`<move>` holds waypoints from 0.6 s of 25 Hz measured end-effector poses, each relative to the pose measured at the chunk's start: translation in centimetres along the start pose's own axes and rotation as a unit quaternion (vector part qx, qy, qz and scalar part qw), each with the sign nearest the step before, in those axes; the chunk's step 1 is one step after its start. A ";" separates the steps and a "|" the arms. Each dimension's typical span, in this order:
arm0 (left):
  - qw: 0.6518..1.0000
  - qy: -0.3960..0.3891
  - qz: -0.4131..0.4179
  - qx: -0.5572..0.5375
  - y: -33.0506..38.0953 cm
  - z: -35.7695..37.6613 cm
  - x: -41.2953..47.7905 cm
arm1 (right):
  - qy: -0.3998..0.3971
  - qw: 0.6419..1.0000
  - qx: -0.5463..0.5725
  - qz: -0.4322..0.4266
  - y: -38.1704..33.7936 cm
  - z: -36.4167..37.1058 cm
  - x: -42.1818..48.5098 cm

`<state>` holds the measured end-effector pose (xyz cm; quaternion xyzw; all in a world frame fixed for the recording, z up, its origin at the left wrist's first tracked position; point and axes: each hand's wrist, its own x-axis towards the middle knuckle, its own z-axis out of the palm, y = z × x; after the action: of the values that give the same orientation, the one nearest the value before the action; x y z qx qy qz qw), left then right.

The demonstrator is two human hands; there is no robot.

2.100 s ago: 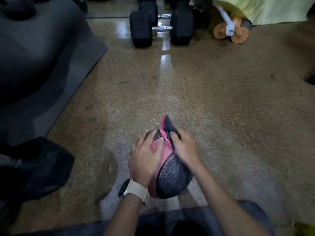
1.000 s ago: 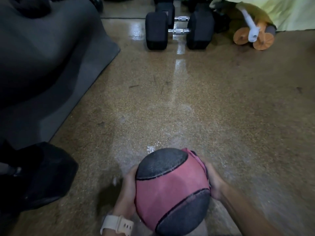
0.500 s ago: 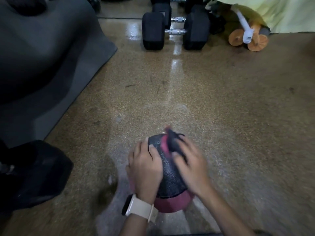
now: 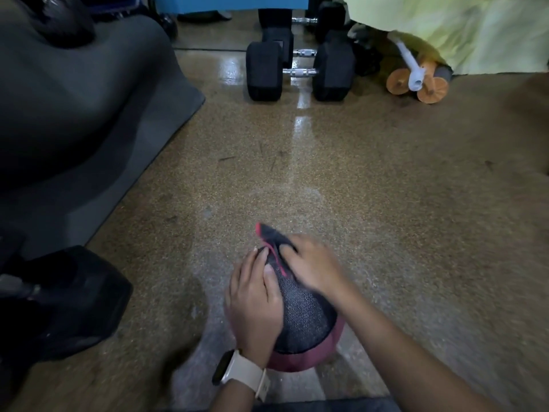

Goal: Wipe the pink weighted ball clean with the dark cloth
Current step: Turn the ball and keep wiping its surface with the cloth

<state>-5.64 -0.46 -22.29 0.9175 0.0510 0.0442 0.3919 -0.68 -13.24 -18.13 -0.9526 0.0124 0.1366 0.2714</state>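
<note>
Pink-and-black textured weighted ball (image 4: 306, 318) steadied under flat left hand (image 4: 255, 304), pink-edged dark cloth (image 4: 271, 234) gripped by right hand (image 4: 315, 269) against its far side

Gym floor, shown by black dumbbells (image 4: 300, 73) at 12 o'clock, dark exercise mat (image 4: 98, 138) at 10 o'clock, speckled rubber flooring (image 4: 386, 203) throughout

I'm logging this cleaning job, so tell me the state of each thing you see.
ball: under both hands, dark panel facing up.
cloth: bunched, held against the ball's top.
left hand: resting open on the ball.
right hand: holding the cloth, blurred.
dumbbells: standing on the floor, untouched.
</note>
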 end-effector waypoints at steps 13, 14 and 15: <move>1.000 -0.020 -0.001 0.015 -0.5 -0.2 -0.8 | 0.036 0.997 -0.043 0.058 -1.7 0.8 -0.3; 1.000 -0.019 -0.005 0.011 -0.4 -0.3 -0.6 | 0.066 0.995 -0.054 0.046 -1.9 1.3 -1.0; 1.000 -0.019 -0.008 0.002 -0.2 -0.6 -0.3 | 0.120 0.991 -0.064 0.009 -2.1 2.1 -2.9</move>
<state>-6.05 0.08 -22.06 0.9184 0.0508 0.0236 0.3917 -3.84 -10.54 -18.02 -0.9773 0.0443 0.0242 0.2055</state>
